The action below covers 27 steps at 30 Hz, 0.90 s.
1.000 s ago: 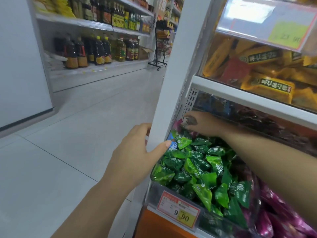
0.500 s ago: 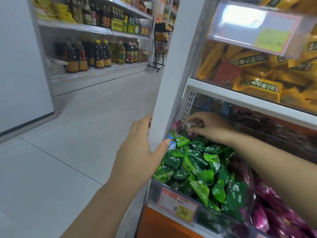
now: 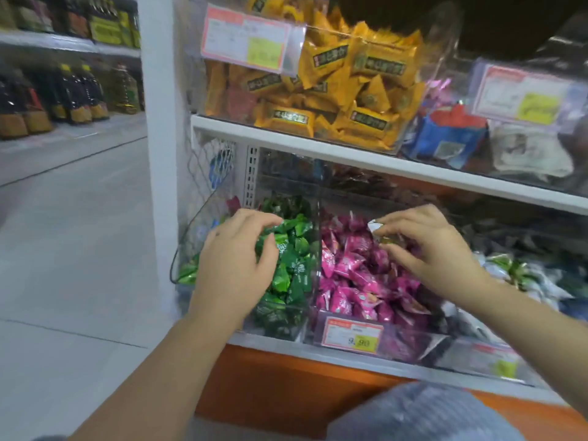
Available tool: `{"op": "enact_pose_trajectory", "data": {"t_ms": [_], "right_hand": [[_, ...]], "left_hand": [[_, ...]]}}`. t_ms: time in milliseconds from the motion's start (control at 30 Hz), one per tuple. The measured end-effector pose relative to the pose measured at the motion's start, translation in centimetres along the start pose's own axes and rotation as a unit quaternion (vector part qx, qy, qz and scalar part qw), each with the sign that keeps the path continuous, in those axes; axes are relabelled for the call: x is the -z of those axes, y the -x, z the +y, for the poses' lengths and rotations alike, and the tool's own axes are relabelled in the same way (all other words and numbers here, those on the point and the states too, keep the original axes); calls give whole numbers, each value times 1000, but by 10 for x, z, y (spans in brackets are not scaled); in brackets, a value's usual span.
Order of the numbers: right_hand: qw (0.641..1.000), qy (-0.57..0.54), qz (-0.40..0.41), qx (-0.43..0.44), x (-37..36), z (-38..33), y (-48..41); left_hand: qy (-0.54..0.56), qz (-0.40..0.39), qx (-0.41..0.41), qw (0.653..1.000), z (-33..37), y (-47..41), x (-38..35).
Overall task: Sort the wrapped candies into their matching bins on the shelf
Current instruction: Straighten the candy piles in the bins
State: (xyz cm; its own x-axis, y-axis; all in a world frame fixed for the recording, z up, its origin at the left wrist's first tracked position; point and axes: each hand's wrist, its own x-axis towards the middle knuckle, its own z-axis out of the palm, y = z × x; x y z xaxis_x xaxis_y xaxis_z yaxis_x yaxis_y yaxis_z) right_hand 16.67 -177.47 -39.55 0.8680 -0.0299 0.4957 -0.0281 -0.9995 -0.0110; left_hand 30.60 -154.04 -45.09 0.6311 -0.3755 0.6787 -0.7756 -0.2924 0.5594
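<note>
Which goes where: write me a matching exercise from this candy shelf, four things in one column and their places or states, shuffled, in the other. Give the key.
Column 1
1. green candies
2. pink candies
3. yellow packets
4. right hand

Column 2
a. on the upper shelf
b. pinching a small wrapped candy
c. beneath the left hand
d. behind the 9.90 price tag

Pairs: 1-c, 2-d, 3-a, 4-b
</note>
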Motion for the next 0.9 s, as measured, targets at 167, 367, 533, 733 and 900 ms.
{"op": "enact_pose_trajectory", "data": {"t_ms": [167,367,533,733,900], "right_hand": [[996,56,18,-59,24,45,51],[969,124,16,-215,40,94,82],[951,77,-102,-280,27,112,89],[908,109,-259,-310,28,106,89],[909,108,-243,-320,37,93,87]], "left_hand": [[-13,-76,-23,997,15,-1,-33],[-8,-133,-18,991,26,-3,-52],[-10,-147,-4,989,28,-3,-57],[-13,-158,-3,987,30,-3,-56],[-14,-156,-17,988,27,2,-43]]}}
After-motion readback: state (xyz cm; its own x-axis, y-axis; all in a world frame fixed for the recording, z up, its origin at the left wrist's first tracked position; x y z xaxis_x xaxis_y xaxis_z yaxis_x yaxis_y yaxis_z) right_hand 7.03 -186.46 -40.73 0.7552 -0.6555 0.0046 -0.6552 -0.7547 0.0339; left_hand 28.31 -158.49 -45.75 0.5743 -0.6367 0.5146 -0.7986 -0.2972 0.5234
